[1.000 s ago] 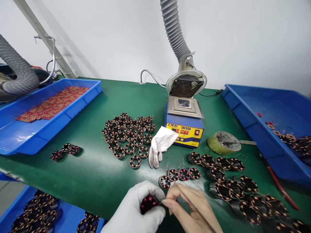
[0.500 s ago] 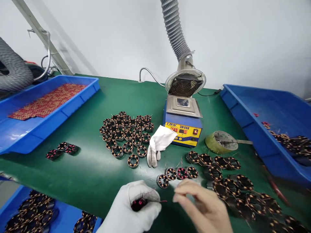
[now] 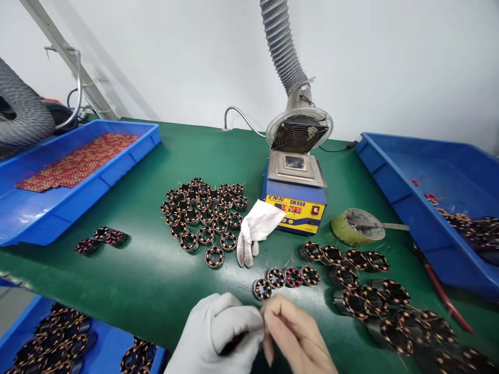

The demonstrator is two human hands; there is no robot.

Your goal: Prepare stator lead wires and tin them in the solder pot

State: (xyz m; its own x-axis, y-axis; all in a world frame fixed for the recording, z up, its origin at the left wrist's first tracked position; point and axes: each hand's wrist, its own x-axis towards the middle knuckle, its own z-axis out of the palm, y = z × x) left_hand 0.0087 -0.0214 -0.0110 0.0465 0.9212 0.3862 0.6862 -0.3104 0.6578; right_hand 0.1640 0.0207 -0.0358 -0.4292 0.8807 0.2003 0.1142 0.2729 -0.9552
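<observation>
My left hand (image 3: pixel 222 332), in a white glove, is wrapped round a dark ring-shaped coil part (image 3: pixel 234 343), mostly hidden by the fingers. Bare, my right hand (image 3: pixel 292 332) meets the left glove's fingertips in a pinch; whatever lies between its fingers is too small to tell. Just beyond the hands stand several coil rings (image 3: pixel 276 278), one with pink windings (image 3: pixel 293 277). A white glove (image 3: pixel 259 226) lies behind them, against the blue and yellow heating unit (image 3: pixel 296 208).
Many coil rings (image 3: pixel 205 235) stand left of centre, more (image 3: pixel 374 298) at right. A green pot (image 3: pixel 353 234) holds a flat tool. Red-handled pliers (image 3: pixel 444 296) lie near the right blue tray (image 3: pixel 405 208). Another blue tray (image 3: pixel 128 166) holds red parts.
My right hand has moved left to meet my left glove. The pink wire end that stuck out from the glove is now hidden behind the fingers.
</observation>
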